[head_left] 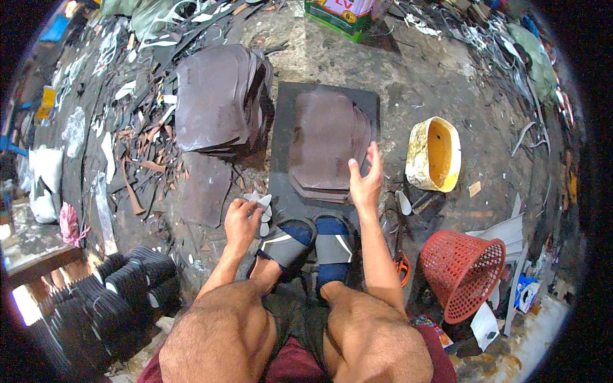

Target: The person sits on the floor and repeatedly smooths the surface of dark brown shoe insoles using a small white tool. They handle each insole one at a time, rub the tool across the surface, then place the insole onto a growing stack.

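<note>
Bare knees filled the bottom of the view, with two sandalled feet planted on the floor just beyond them. Small pale cut-out pieces sat at the near left corner of a dark board, and the left hand pinched them, its fingers pressed together around the bunch. On that board lay a low stack of brown leather sheets, fanned slightly to the right. The right hand hovered at the stack's near right edge, fingers spread and empty; whether it touched the sheets could not be told. A taller pile of similar brown sheets stood just left of the board, with one loose sheet lying on the floor below it. To the right of the board sat a yellow tub, and nearer, a red plastic basket lay tipped on its side. Scissors with orange handles lay beside the right shin. Offcuts littered the floor on the left, and black shoe soles were stacked at the near left.
</note>
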The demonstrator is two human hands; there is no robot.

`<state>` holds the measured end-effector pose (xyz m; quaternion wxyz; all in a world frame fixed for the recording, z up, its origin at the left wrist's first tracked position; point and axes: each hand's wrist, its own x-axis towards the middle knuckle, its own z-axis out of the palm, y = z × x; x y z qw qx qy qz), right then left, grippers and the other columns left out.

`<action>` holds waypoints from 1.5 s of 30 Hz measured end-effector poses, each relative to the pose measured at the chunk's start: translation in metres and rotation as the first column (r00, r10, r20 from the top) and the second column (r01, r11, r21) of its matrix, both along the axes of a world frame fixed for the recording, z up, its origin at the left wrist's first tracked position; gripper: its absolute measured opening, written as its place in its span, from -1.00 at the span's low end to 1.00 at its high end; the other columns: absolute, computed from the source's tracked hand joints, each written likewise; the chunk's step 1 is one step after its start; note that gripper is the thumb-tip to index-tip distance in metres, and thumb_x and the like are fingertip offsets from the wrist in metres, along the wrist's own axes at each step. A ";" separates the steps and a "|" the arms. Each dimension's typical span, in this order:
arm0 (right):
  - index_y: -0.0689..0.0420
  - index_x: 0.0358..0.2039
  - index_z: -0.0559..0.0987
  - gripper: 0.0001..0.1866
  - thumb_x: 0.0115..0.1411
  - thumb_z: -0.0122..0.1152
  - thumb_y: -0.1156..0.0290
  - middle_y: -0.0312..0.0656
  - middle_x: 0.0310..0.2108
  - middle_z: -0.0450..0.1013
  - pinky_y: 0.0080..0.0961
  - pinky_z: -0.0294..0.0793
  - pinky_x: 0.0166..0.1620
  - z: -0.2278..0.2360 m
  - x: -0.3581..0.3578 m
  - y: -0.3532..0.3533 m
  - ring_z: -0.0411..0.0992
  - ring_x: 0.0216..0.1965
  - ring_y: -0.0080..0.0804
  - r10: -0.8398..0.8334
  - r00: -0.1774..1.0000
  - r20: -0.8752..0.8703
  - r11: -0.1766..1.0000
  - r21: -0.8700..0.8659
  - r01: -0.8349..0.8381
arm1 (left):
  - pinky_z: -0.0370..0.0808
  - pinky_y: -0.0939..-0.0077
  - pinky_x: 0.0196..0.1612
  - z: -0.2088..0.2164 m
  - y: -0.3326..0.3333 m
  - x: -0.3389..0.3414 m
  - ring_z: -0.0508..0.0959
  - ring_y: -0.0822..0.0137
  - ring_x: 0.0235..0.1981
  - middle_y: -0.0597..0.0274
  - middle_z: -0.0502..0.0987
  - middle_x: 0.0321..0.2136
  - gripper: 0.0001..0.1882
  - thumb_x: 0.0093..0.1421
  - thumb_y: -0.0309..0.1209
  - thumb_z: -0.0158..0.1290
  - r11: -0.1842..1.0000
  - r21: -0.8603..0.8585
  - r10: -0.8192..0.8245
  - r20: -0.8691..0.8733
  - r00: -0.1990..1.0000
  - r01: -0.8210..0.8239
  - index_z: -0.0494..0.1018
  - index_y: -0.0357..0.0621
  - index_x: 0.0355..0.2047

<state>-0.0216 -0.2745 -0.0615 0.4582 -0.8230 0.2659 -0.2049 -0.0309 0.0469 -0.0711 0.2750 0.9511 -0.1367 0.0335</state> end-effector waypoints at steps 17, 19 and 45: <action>0.14 -0.14 0.62 -0.85 0.32 0.17 0.42 -0.10 -0.23 0.61 -0.27 0.59 -0.17 0.136 0.100 0.014 0.60 -0.21 -0.10 0.476 0.852 0.217 0.747 -0.612 -0.261 | 0.56 0.58 -0.19 -0.006 -0.022 -0.005 0.61 0.50 -0.31 0.30 0.65 -0.32 -0.80 0.18 -0.54 0.26 0.685 -0.606 -0.087 -0.620 0.780 -0.405 0.59 -0.26 -0.16; 0.07 -0.15 0.62 -0.85 0.27 0.20 0.43 -0.18 -0.19 0.62 -0.30 0.60 -0.17 0.172 0.127 0.041 0.60 -0.20 -0.18 0.573 0.774 0.269 0.633 -0.745 -0.210 | 0.56 0.57 -0.19 0.006 -0.033 -0.005 0.62 0.48 -0.30 0.27 0.66 -0.31 -0.80 0.20 -0.53 0.25 0.715 -0.592 -0.114 -0.625 0.772 -0.373 0.59 -0.27 -0.16; -0.06 -0.18 0.65 -0.51 -0.04 0.45 -0.09 -0.32 -0.22 0.50 -0.29 0.38 -0.07 0.015 -0.009 0.004 0.43 -0.07 -0.29 0.663 0.577 -0.478 0.399 -0.427 -0.812 | 0.58 0.55 -0.27 0.019 -0.070 0.050 0.60 0.46 -0.35 0.24 0.63 -0.31 -0.79 0.10 -0.55 0.34 0.501 -0.683 -0.225 -0.696 0.682 -0.532 0.54 -0.20 -0.27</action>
